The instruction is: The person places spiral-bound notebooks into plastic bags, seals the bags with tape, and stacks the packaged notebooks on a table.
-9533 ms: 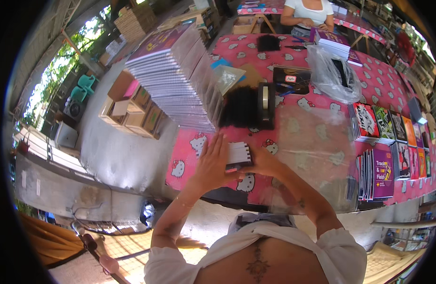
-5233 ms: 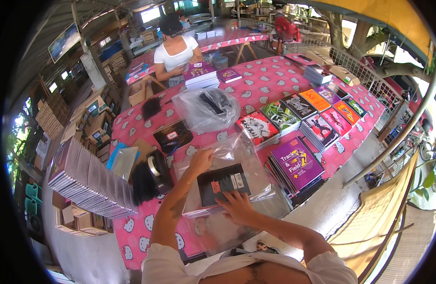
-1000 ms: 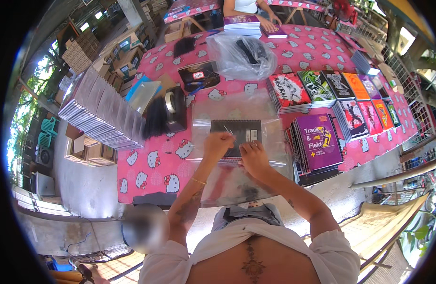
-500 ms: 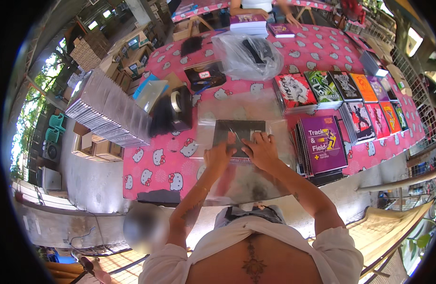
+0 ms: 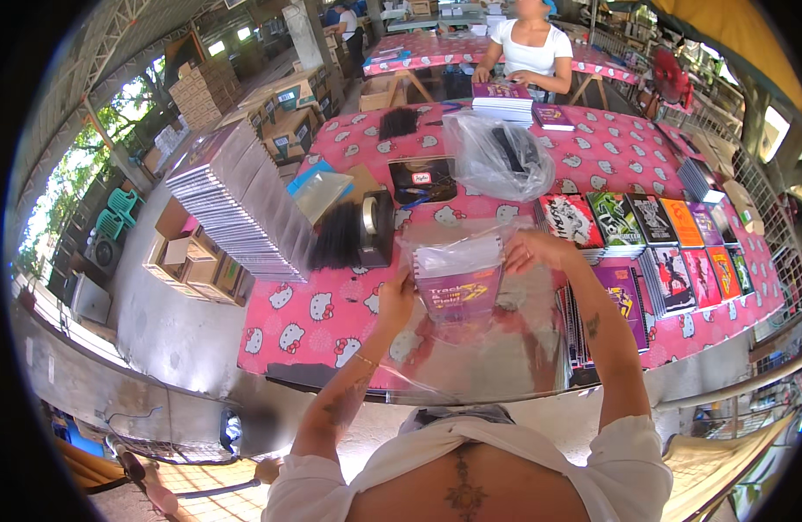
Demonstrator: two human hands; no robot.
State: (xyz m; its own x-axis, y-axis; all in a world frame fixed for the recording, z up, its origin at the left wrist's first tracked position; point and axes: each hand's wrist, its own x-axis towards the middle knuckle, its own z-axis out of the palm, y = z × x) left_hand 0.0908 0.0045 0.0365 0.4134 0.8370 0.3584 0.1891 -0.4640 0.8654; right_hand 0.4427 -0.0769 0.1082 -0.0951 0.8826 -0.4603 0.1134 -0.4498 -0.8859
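Note:
A purple spiral notebook (image 5: 457,298) in a loose clear plastic wrapper (image 5: 444,246) is tilted up over the table in front of me. My left hand (image 5: 395,296) grips its left edge, thumb and fingers closed on it. At the upper right corner, my right hand (image 5: 540,250) has its fingers curled at the edge of the plastic. Under the notebook, a shiny clear sheet (image 5: 505,361) covers the table's near part. Beside my right forearm lies a stack of purple notebooks (image 5: 620,291), partly hidden by the arm.
On the left rises a tall stack of wrapped notebooks (image 5: 240,204), beside black bristle-like strips (image 5: 338,237) and a tape dispenser (image 5: 376,230). A crumpled plastic bag (image 5: 505,161) lies farther back. Rows of colourful notebooks (image 5: 666,222) fill the right. A person (image 5: 531,56) works across the table.
The notebook lay flat, dark cover up, under both hands; now it is raised with its purple cover showing. My right hand has moved up and right. The view has tilted upward.

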